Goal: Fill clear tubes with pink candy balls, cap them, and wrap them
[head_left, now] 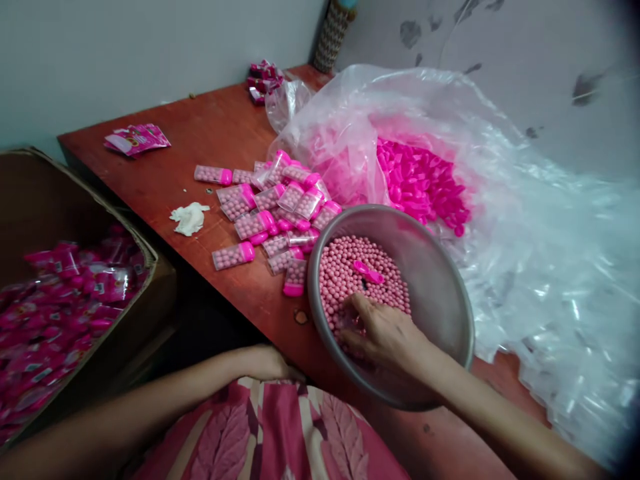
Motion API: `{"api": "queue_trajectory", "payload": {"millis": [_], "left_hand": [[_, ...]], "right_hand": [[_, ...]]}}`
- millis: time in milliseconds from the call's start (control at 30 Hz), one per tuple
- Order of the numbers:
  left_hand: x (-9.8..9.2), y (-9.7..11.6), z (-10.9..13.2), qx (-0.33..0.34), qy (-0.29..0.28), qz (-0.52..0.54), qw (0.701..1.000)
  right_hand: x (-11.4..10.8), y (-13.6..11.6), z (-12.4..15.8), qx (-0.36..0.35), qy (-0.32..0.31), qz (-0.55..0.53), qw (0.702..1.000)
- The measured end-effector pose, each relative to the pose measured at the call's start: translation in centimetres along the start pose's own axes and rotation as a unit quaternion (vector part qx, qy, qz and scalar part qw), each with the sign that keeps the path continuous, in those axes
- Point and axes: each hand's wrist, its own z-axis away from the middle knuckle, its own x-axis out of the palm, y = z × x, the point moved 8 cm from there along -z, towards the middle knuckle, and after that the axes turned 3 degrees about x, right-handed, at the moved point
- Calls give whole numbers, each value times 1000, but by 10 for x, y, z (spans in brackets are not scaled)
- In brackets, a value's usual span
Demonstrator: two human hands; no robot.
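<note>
Pink beads (345, 267) fill the steel bowl (440, 287) at the table (200, 133)'s near edge. Our right hand (385, 330) digs among them, fingers curled; we cannot tell its hold. Our left hand (267, 363) rests under that edge, its state hidden. Step, as we judge it: gathering beads. The next move calls for a firm pinch.

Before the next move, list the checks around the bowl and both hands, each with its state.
1. Right hand in the bowl, fingers among the pink balls: ok.
2. Right hand gripping anything: cannot tell, its fingers curl down out of sight.
3. Left hand free: cannot tell, it lies at the table edge, fingers hidden.
4. Balls free of stray bits: not ok, a pink piece lies on top.
5. Tubes left of the bowl capped: ok for those that show.
6. Bowl fully on the table: cannot tell, its near rim hides the edge.
</note>
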Motion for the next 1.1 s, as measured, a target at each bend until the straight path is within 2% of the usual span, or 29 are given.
{"api": "queue_trajectory", "payload": {"millis": [167, 233, 333, 400, 467, 533, 600, 700, 767, 833, 933, 1000, 1100], "left_hand": [[22, 23, 17, 37, -82, -60, 994], [28, 33, 23, 65, -91, -91, 989], [27, 37, 25, 68, -58, -145, 985], [26, 34, 24, 50, -42, -169, 983], [23, 33, 22, 46, -14, -179, 983], [18, 35, 21, 52, 27, -175, 983], [14, 36, 21, 64, 55, -172, 981], [13, 36, 22, 71, 54, -181, 979], [15, 39, 25, 71, 38, -191, 978], [17, 50, 33, 73, 16, -193, 978], [14, 84, 50, 77, 2, -162, 984], [0, 112, 58, 64, 45, -121, 990], [-36, 160, 57, 70, 197, -73, 975]], "right_hand": [[0, 2, 16, -39, -26, -65, 997], [-1, 11, 20, -62, -39, -96, 993], [-12, 41, 21, -44, 3, -40, 998], [-19, 61, 17, -4, 43, 63, 997], [-19, 71, 11, 20, 53, 157, 986], [-13, 65, 1, -5, 46, 201, 979], [-7, 45, -9, -70, 46, 194, 978], [-3, 11, -20, -162, 51, 122, 978], [-3, -5, -24, -197, 43, 54, 978], [-7, -9, -26, -204, 38, -36, 977], [-18, 3, -22, -178, 41, -211, 960], [-28, 17, -14, -157, 56, -313, 935], [-42, 32, -1, -133, 72, -460, 875]]}}
